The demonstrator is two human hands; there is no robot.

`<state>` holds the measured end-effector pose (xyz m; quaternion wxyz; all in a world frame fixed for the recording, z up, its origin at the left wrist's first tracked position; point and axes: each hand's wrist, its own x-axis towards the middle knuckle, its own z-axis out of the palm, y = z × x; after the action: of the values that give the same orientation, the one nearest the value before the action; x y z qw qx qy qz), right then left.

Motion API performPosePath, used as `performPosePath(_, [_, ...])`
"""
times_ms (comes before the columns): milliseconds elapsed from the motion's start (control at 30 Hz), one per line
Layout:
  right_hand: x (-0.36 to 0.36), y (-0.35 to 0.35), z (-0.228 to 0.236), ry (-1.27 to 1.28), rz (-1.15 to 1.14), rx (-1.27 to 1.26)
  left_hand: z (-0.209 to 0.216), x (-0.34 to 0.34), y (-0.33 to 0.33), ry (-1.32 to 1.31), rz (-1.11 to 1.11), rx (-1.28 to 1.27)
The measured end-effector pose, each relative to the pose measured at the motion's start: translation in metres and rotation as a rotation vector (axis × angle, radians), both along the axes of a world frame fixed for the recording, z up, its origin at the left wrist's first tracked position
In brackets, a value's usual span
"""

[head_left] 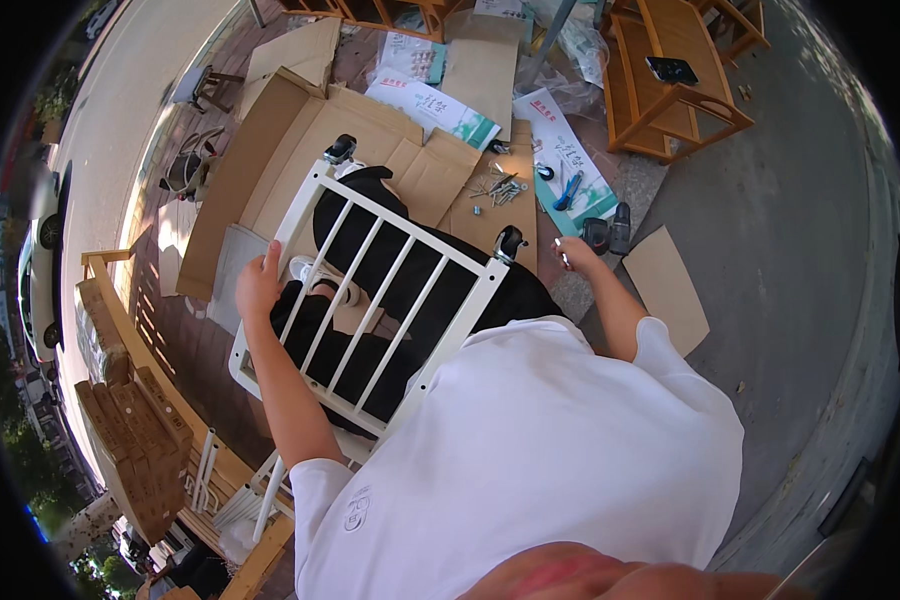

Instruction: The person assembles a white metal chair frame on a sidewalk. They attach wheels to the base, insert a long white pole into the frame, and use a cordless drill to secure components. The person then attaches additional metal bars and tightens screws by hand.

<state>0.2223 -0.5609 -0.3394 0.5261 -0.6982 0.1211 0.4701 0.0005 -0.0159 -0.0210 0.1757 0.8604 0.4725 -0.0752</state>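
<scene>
The white frame (406,223) lies slantwise across the seated person's thighs, its slats over the black trousers (530,290). Two casters are fitted at the corners of its far end: one far caster (340,148) and one right-hand caster (509,243).

The left hand (258,286) is clamped on the frame's left rail, about midway along it. The left forearm runs up and slightly leftward from the sleeve, passing over the frame's near left part.

The right hand (579,257) is off the frame, to the right of the right-hand caster and well apart from the left hand. Its fingers are drawn together on a small metal piece (562,253); the exact kind cannot be told. The right elbow is bent, with the forearm angled forward and inward.

Just beyond the right hand lie a black drill (610,230) and a blue-handled tool (569,190). Loose bolts (503,187) are scattered on cardboard beyond the right-hand caster. A large open carton (257,170) lies flattened beyond the frame. Printed sheets (432,105) rest farther out. A wooden cart (650,110) stands at far right, bearing a phone (671,70). At left, brown boxes (135,450) are stacked near a wooden rail.
</scene>
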Motion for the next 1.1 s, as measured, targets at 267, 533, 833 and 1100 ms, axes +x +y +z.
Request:
performPosePath(267, [-0.022, -0.001, -0.140, 0.127, -0.113, -0.088, -0.007, 0.001, 0.007, -0.042, -0.085, 0.116])
performPosePath(533, [0.012, 0.041, -0.082, 0.134, 0.425, -0.681, -0.012, -0.016, -0.005, -0.292, -0.083, 0.261])
performPosePath(833, [0.025, 0.049, -0.042, -0.452, 0.452, -0.251, 0.055, -0.154, -0.075, -0.738, -0.062, 0.393])
performPosePath(1100, [0.217, 0.184, 0.218, -1.388, 0.478, -0.205, -0.024, -0.315, -0.244, -0.853, 1.032, 0.303])
